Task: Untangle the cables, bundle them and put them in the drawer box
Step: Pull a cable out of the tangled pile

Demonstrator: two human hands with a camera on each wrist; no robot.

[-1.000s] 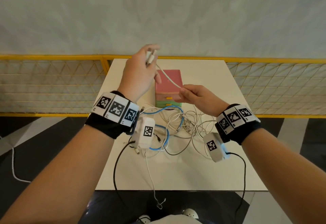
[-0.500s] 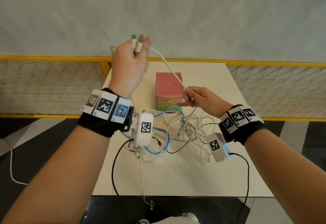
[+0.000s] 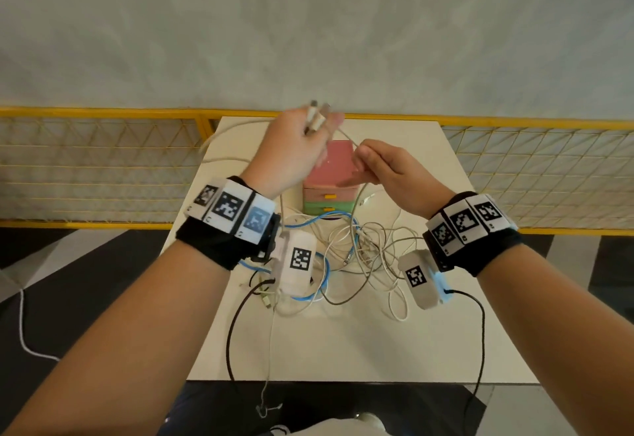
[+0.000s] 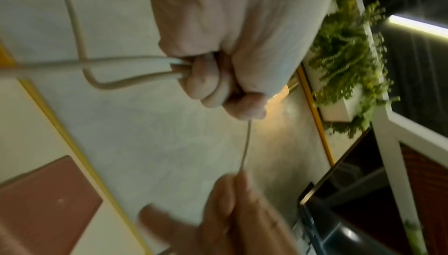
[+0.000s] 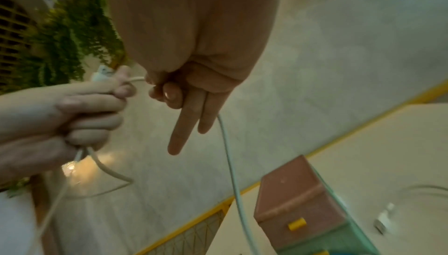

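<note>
My left hand (image 3: 302, 147) is raised above the table and grips a white cable (image 3: 346, 135) folded over, its two plug ends (image 3: 317, 116) sticking up past the fingers. Loops of it hang to the left (image 3: 219, 137). My right hand (image 3: 380, 164) is close beside the left and pinches the same cable between thumb and forefinger (image 5: 157, 88); two fingers point straight out. The cable runs down from it (image 5: 232, 173) to a tangle of white and blue cables (image 3: 346, 250) on the table. The pink and green drawer box (image 3: 329, 192) stands behind the tangle, drawers closed.
The small white table (image 3: 343, 350) has a yellow mesh railing (image 3: 103, 168) behind and on both sides. A white plug (image 5: 385, 220) lies to the right of the box. Black camera leads hang over the table's front edge (image 3: 236, 332).
My left hand has come down and right toward the box. My right hand has risen and slid along the cable, so the hands stand close together with a short stretch between them.
</note>
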